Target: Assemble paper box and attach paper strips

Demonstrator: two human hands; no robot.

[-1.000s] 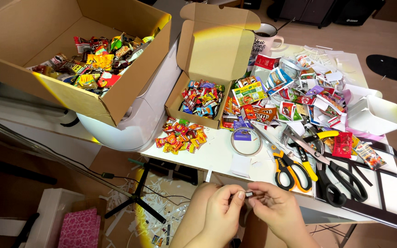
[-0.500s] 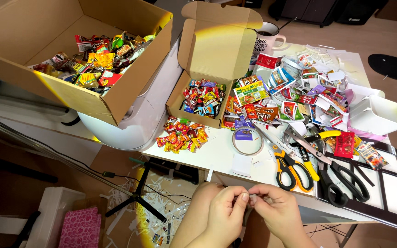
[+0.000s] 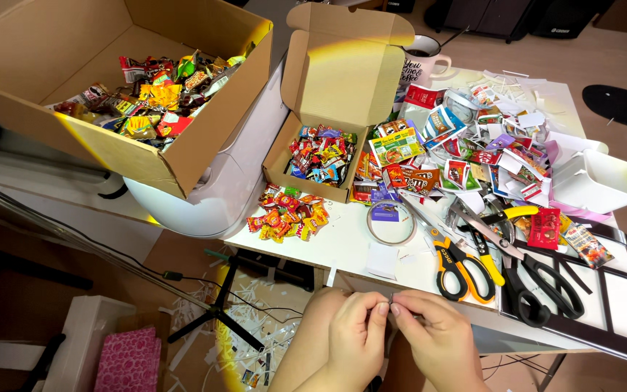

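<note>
Silvery, a tiny object (image 3: 390,298) is pinched between both hands at the counter's (image 3: 350,250) near edge, left hand (image 3: 353,335) and right hand (image 3: 429,335) each in a clenched grip on it. Seemingly mid-fiddle; next calls for fine fingertip control. Scissors (image 3: 459,263) lie just beyond.

On the tabletop (image 3: 342,247), a small open box (image 3: 321,156) of sweets sits left of a wrapper heap (image 3: 473,156), with a mug (image 3: 421,62) behind. Loose sweets (image 3: 284,214) lie near the box, a tape ring (image 3: 391,221) to their right, then scissors (image 3: 466,261). A big box (image 3: 121,94) sits far left. Both hands (image 3: 393,341) meet at the near edge.
</note>
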